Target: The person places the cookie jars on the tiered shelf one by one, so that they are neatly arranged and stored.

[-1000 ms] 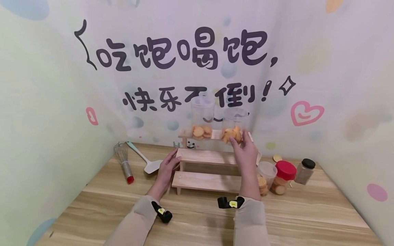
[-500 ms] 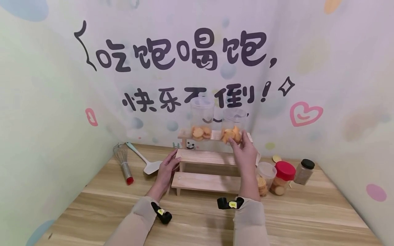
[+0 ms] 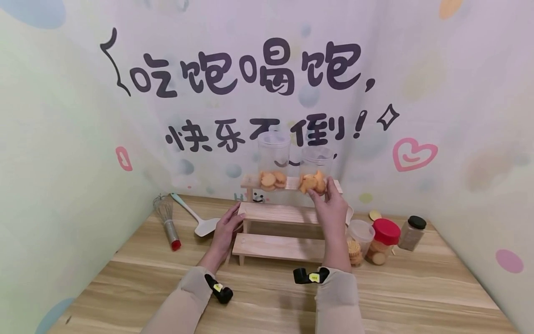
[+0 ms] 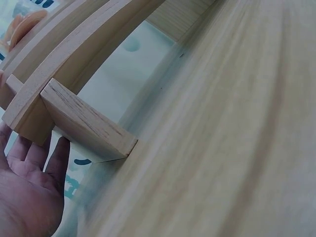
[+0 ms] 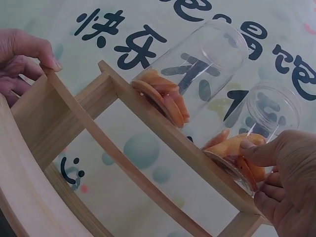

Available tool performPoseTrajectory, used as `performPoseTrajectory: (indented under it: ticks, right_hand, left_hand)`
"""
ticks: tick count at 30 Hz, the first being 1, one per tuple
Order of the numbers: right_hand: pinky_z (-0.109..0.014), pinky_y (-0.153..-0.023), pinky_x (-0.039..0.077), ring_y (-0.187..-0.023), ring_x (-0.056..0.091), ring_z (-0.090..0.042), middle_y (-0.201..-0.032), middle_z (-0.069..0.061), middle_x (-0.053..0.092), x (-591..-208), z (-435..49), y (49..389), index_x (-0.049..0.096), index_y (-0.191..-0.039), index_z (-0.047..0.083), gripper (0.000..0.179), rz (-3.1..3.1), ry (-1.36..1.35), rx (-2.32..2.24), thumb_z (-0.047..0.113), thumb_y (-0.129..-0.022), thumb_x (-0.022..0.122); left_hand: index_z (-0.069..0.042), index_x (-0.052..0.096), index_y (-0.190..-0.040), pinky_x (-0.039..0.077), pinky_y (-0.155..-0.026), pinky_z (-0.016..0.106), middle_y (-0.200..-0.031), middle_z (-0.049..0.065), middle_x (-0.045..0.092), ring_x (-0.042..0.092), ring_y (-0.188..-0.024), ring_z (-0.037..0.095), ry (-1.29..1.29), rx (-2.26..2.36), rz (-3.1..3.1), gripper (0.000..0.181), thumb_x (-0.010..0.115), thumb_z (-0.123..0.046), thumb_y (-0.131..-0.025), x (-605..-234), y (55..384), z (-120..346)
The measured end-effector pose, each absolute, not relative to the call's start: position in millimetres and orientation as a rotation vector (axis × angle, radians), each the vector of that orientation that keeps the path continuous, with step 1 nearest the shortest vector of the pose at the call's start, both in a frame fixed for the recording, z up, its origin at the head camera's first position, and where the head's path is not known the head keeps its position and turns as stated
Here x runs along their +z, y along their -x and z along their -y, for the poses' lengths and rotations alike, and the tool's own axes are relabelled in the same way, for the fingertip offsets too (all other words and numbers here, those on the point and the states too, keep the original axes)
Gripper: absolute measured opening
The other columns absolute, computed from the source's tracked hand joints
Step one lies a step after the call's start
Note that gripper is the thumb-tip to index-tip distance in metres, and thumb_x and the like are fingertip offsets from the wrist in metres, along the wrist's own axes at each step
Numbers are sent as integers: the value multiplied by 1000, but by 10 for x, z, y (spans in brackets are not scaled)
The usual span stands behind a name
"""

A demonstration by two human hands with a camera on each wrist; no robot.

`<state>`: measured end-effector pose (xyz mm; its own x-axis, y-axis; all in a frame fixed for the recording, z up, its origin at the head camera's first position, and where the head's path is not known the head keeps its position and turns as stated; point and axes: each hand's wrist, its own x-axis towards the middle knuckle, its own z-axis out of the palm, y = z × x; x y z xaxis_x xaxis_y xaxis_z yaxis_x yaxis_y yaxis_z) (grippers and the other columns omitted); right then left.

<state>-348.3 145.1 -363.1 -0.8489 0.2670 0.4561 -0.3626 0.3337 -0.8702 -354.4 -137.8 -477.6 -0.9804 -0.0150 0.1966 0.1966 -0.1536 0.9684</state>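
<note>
A wooden three-tier shelf [image 3: 279, 212] stands on the table. My left hand [image 3: 225, 229] grips the left end of its middle tier, thumb on top and fingers beneath, as the right wrist view shows. On the top tier stand two clear jars with cookies at the bottom. My right hand [image 3: 332, 211] grips the lower part of the right-hand cookie jar [image 3: 317, 162], its thumb at the front. The left-hand cookie jar [image 3: 273, 157] stands upright beside it, a small gap between them. In the right wrist view the held cookie jar [image 5: 266, 108] rests on the top tier.
Right of the shelf stand a clear-lidded cookie jar [image 3: 361, 232], a red-lidded jar [image 3: 386, 232] and a black-lidded jar [image 3: 413, 233]. On the left lie a whisk [image 3: 168, 220] and a white spatula [image 3: 205, 226]. A printed cloth wall rises behind.
My right hand has shifted the held jar very slightly left along the top tier. The left hand keeps its hold on the shelf.
</note>
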Motion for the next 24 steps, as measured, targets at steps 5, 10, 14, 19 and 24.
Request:
performPoseTrajectory:
  ticks: [5, 10, 14, 19, 24]
  right_hand:
    - [-31, -111, 38, -143, 38, -24, -157, -16, 35, -3625, -1447, 3479, 35, -155, 3, 76, 2082, -72, 1551, 21, -93, 75]
    - [-30, -110, 39, -143, 38, -23, -157, -16, 36, -3624, -1439, 3476, 36, -155, 3, 72, 2107, -63, 1553, 18, -95, 73]
    - [-30, -110, 40, -143, 39, -24, -157, -17, 37, -3634, -1438, 3476, 37, -155, 2, 71, 2114, -75, 1533, 18, -95, 72]
    - [-30, -110, 40, -143, 39, -24, -157, -16, 37, -3636, -1434, 3477, 36, -155, 2, 71, 2120, -61, 1540, 18, -95, 72]
    - [-32, -109, 40, -142, 40, -25, -157, -15, 37, -3622, -1429, 3470, 37, -154, 3, 70, 2129, -44, 1537, 19, -96, 71]
  left_hand:
    - [-20, 43, -155, 38, -111, 51, -156, 9, 42, 47, -136, 31, 213, -2281, 1945, 63, 65, -36, -98, -4765, 3543, 1379]
    - [-21, 43, -154, 38, -110, 51, -155, 9, 44, 48, -136, 31, 203, -2276, 1943, 63, 66, -37, -97, -4774, 3551, 1379]
    - [-18, 42, -155, 37, -111, 51, -155, 10, 43, 48, -136, 32, 206, -2272, 1943, 65, 65, -37, -97, -4770, 3542, 1376]
    - [-17, 40, -156, 38, -110, 52, -155, 11, 43, 48, -136, 32, 205, -2277, 1941, 66, 65, -36, -97, -4764, 3533, 1376]
    - [-18, 41, -155, 38, -110, 52, -155, 10, 43, 48, -136, 32, 204, -2270, 1945, 65, 65, -36, -97, -4752, 3526, 1373]
